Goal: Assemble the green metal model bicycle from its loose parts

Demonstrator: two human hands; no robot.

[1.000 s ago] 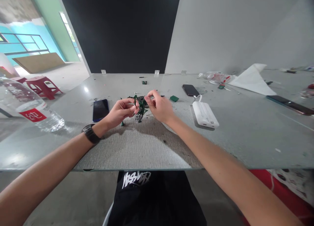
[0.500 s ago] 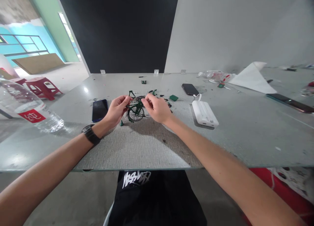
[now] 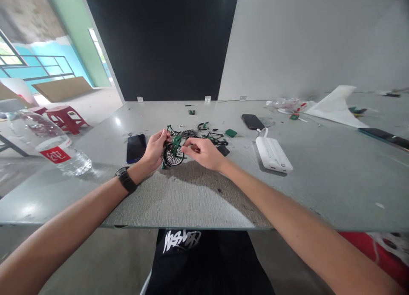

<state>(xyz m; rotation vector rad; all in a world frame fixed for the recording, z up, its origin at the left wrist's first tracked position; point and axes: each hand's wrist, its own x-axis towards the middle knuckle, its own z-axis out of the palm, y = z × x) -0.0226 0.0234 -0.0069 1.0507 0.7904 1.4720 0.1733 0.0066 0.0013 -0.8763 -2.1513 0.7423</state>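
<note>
My left hand (image 3: 156, 149) pinches a small model bicycle wheel (image 3: 173, 155), black-spoked, with a green fork and guard piece (image 3: 176, 145) over it. It holds the wheel upright, just above or on the mat; which of these I cannot tell. Close on the wheel's right side is my right hand (image 3: 206, 153), its thumb and fingers curled together towards the wheel; whatever is between its fingertips is too small to make out. Beyond the hands lie a second wheel (image 3: 189, 133), a green frame part (image 3: 172, 130) and dark bicycle pieces (image 3: 214, 136).
A dark phone (image 3: 136, 148) lies left of my hands, a water bottle (image 3: 60, 148) farther left. To the right are a white power bank (image 3: 273, 154), another phone (image 3: 252, 121) and a green block (image 3: 231, 133). A grey textured mat (image 3: 179, 197) reaches the table's front edge.
My right hand has drawn slightly back from the top of the wheel and lower along its right side. The wheel, still in my left hand, has turned a little. The view has shifted slightly.
</note>
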